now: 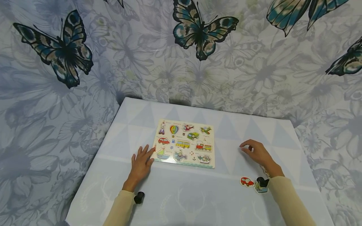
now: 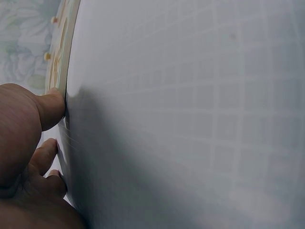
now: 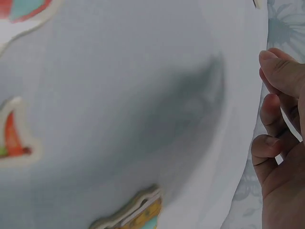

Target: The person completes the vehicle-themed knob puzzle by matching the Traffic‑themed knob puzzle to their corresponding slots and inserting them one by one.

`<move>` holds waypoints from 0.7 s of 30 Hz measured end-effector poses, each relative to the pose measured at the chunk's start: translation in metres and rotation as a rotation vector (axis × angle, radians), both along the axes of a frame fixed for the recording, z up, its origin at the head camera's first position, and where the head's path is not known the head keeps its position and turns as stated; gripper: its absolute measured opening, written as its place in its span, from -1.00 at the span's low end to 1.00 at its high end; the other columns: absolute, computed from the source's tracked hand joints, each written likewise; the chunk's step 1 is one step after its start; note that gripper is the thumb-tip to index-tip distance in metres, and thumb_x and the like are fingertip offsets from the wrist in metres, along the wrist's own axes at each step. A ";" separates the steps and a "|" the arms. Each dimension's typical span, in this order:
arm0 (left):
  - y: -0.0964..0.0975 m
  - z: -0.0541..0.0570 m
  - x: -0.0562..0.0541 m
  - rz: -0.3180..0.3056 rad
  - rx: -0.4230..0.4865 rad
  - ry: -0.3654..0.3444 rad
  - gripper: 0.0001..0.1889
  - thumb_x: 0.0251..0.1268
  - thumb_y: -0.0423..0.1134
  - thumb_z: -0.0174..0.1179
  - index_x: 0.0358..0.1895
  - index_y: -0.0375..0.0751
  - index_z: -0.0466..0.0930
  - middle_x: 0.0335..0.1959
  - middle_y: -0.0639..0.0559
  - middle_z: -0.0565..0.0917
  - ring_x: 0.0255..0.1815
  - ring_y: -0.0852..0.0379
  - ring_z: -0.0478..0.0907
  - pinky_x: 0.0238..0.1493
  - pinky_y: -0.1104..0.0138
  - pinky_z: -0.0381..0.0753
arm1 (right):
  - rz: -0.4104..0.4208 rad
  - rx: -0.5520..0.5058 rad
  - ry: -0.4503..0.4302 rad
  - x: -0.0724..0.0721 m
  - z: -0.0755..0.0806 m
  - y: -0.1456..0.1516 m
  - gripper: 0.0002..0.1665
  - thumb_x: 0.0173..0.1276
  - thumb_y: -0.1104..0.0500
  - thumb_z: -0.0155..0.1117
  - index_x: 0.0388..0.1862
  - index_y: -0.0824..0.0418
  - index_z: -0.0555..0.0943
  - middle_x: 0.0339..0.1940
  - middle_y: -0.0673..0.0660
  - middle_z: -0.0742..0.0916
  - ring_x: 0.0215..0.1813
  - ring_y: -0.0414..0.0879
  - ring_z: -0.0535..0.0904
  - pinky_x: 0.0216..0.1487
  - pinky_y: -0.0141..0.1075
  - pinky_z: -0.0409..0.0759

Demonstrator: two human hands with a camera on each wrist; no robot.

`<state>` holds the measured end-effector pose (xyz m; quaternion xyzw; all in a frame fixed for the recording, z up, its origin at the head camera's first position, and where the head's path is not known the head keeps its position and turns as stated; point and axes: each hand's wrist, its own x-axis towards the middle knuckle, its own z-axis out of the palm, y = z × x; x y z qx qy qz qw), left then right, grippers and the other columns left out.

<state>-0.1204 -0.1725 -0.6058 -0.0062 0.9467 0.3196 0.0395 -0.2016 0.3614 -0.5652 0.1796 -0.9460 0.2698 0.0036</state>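
Observation:
A wooden picture puzzle board [image 1: 185,163] with vehicles, a balloon and boats lies on the table. My left hand [image 1: 140,164] rests with fingers spread at its left edge; in the left wrist view the thumb [image 2: 51,107] touches the board's side. My right hand [image 1: 255,152] hovers right of the board, fingers loosely curled and thumb close to the index finger, with nothing visible between them. Nearer me lie a red car piece [image 1: 247,181] and a boat piece [image 1: 261,189], partly covered by the wrist camera. Another piece [image 1: 264,170] is mostly hidden under the right wrist.
The table [image 1: 186,194] has a pale patterned cover and ends at a butterfly-print wall cloth [image 1: 152,62] behind. In the right wrist view, a piece with an orange sail [image 3: 14,136] and a yellow piece [image 3: 138,214] lie on the cover.

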 end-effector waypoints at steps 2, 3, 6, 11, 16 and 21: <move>0.000 -0.001 0.000 -0.001 -0.001 0.000 -0.47 0.47 -0.21 0.13 0.47 -0.05 0.37 0.58 -0.27 0.17 0.62 -0.39 -0.10 0.45 -0.38 -0.22 | -0.004 -0.008 -0.001 0.006 -0.001 0.006 -0.82 0.32 0.30 0.39 -0.11 0.13 0.73 -0.14 0.13 0.75 -0.39 -0.30 0.40 -0.44 -0.37 0.38; 0.000 -0.002 -0.001 -0.001 -0.001 -0.002 -0.47 0.48 -0.20 0.12 0.48 -0.05 0.37 0.59 -0.26 0.16 0.62 -0.38 -0.11 0.45 -0.38 -0.23 | -0.006 -0.014 0.000 0.009 -0.001 0.009 -0.82 0.32 0.30 0.39 -0.12 0.13 0.73 -0.15 0.12 0.75 -0.39 -0.30 0.40 -0.43 -0.37 0.39; 0.000 -0.003 -0.001 -0.005 0.002 0.005 -0.47 0.48 -0.19 0.12 0.48 -0.05 0.37 0.58 -0.27 0.17 0.61 -0.39 -0.11 0.44 -0.39 -0.23 | -0.010 -0.040 -0.006 0.018 -0.001 0.020 -0.82 0.30 0.32 0.40 -0.14 0.13 0.72 -0.17 0.11 0.75 -0.39 -0.30 0.41 -0.44 -0.38 0.38; 0.000 -0.002 0.000 -0.010 0.011 0.018 -0.47 0.47 -0.19 0.13 0.47 -0.08 0.38 0.57 -0.30 0.18 0.61 -0.41 -0.10 0.43 -0.40 -0.22 | 0.026 -0.101 -0.001 0.031 0.001 0.040 -0.78 0.23 0.40 0.41 -0.18 0.17 0.72 -0.17 0.16 0.75 -0.39 -0.29 0.43 -0.45 -0.39 0.40; 0.000 -0.001 0.000 -0.013 0.011 0.021 -0.48 0.49 -0.19 0.11 0.47 -0.09 0.37 0.57 -0.31 0.17 0.61 -0.42 -0.11 0.43 -0.40 -0.23 | 0.106 -0.110 0.031 0.037 0.001 0.058 -0.72 0.14 0.48 0.43 -0.23 0.17 0.72 -0.18 0.18 0.75 -0.32 -0.22 0.49 -0.35 -0.34 0.43; 0.002 0.000 -0.002 -0.016 0.016 0.015 -0.48 0.49 -0.19 0.11 0.47 -0.10 0.37 0.58 -0.31 0.16 0.61 -0.42 -0.11 0.44 -0.40 -0.24 | 0.127 -0.083 -0.002 0.047 0.007 0.073 -0.71 0.13 0.49 0.43 -0.26 0.14 0.72 -0.21 0.15 0.75 -0.21 -0.13 0.56 -0.31 -0.33 0.43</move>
